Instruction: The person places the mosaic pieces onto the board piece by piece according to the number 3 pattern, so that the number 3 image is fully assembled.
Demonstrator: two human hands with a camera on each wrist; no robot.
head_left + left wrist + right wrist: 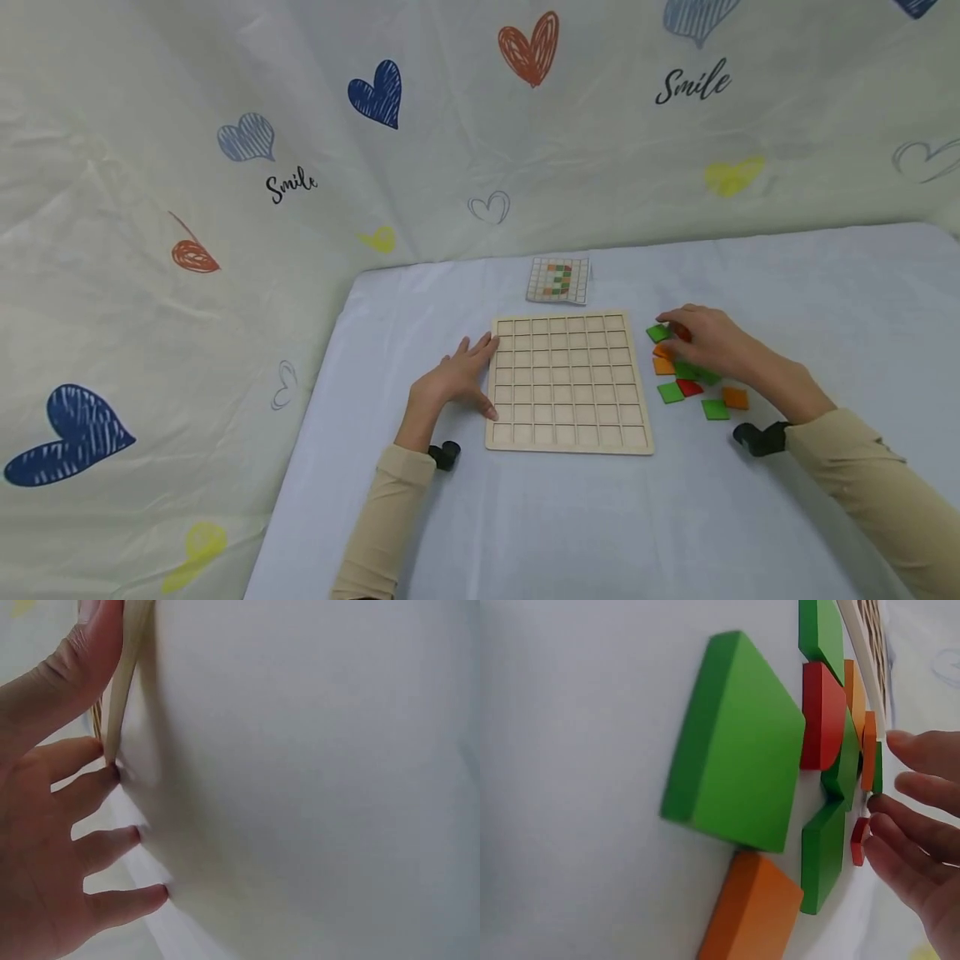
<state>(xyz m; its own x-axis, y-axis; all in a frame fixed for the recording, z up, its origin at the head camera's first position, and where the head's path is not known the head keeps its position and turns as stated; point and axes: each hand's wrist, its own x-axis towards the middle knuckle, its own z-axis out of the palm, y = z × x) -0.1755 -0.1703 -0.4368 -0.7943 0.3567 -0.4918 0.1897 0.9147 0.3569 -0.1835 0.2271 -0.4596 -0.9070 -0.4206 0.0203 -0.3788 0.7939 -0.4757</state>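
Observation:
A wooden grid board (567, 385) with square cells lies flat on the white-covered table. My left hand (456, 379) rests at its left edge with the fingers spread; the thumb touches the lower left of the frame. In the left wrist view, this hand (67, 817) steadies the board's edge (124, 690). My right hand (712, 340) hovers over loose coloured tiles, fingers loosely bent. Near its fingertips lie a green tile (657, 332), a red piece (860, 841) and an orange tile (868, 750). No tile is visibly pinched between the fingers (904, 855).
A small pattern card (558, 280) with coloured squares lies behind the board. More tiles spread right of the board, among them a green tile (716, 409), an orange tile (735, 397) and a red piece (689, 387). A heart-printed cloth (450, 167) hangs behind the table.

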